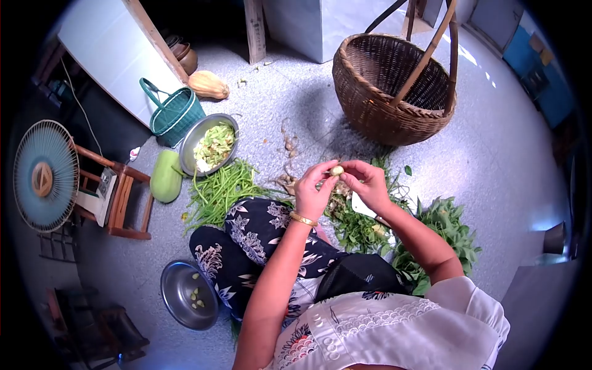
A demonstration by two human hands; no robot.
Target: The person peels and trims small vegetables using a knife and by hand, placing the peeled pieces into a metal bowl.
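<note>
A small pale green round piece (pixel 337 171) is pinched between the fingertips of my left hand (pixel 316 188) and my right hand (pixel 369 185), above the floor in front of my lap. Beneath my hands lie leafy greens (pixel 357 228) and brownish peelings (pixel 287 182). Part of a white blade-like object (pixel 362 206) shows below my right wrist. To the left sits a metal bowl of cut pale green vegetables (pixel 215 147), next to a pile of long green beans or stems (pixel 225 188). Another metal bowl (pixel 176 293) near my left knee holds several small pale green pieces (pixel 197 296).
A large wicker basket (pixel 394 114) stands ahead on the right. At the left are a teal basket (pixel 179 114), an orange squash (pixel 208 85), a green gourd (pixel 166 176), a wooden chair (pixel 126 197) and a fan (pixel 46 176). More leafy greens (pixel 441 237) lie on the right.
</note>
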